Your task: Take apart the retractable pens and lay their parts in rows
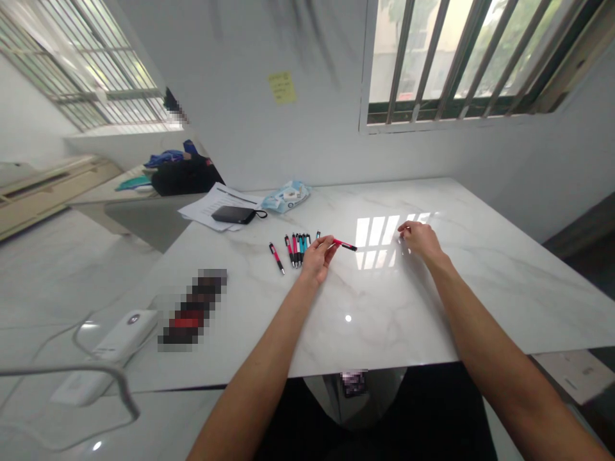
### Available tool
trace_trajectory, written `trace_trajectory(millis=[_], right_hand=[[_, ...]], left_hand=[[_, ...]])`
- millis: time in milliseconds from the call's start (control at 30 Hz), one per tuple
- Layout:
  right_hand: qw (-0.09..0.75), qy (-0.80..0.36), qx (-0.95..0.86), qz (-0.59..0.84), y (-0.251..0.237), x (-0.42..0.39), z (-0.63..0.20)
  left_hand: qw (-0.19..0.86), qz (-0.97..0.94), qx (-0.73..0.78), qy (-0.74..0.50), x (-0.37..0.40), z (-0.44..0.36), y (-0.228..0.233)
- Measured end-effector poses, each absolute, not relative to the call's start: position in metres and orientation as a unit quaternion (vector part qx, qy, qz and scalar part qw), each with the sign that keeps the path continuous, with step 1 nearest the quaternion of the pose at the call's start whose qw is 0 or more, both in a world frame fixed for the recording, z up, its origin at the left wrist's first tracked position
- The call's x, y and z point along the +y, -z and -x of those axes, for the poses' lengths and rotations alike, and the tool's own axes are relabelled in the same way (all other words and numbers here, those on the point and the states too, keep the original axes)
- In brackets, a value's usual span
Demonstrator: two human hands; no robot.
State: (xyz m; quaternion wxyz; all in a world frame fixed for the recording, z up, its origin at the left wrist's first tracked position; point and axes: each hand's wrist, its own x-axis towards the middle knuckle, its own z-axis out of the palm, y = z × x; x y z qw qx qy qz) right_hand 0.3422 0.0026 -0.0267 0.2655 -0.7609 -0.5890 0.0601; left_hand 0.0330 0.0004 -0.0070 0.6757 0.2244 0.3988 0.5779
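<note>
My left hand [317,257] is closed around a red pen [344,244], pinching it with its black end pointing right. Just left of that hand, a row of red and teal pens [295,251] with black grips lies side by side, partly hidden by my fingers. One more red-and-black pen [276,258] lies slightly apart at the row's left. My right hand [421,239] is over the right part of the table, its fingers loosely bent and apart, with nothing visible in them.
Behind the pens are a light-blue soft packet [287,196], paper sheets [196,210] and a black pouch [234,214] with a strap. At left, a blurred-out dark red object [192,312] lies near a white power strip [127,333]. A wall [327,153] bounds the marble table [375,339].
</note>
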Motion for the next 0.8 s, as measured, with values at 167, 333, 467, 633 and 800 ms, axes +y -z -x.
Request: trace_trajectory(millis=[167, 333, 467, 633, 800], right_hand=[[0.393, -0.065, -0.619, 0.677, 0.019, 0.003, -0.330], [0.501, -0.317, -0.624, 0.509, 0.015, -0.002, -0.280], [0.487, -0.449, -0.611, 0.434, 0.016, -0.014, -0.246], [0.503, -0.430, -0.610, 0.435, 0.016, -0.017, -0.241], [0.572, -0.423, -0.557, 0.428, 0.015, -0.010, -0.252]], left_hand=[[0.678, -0.227, 0.404, -0.570, 0.000, -0.038, 0.007], [0.676, -0.235, 0.393, -0.577, 0.000, -0.042, 0.011], [0.671, -0.244, 0.385, -0.584, 0.001, -0.042, 0.013], [0.677, -0.271, 0.383, -0.567, -0.002, -0.045, 0.016], [0.697, -0.362, 0.378, -0.490, -0.011, -0.053, 0.021]])
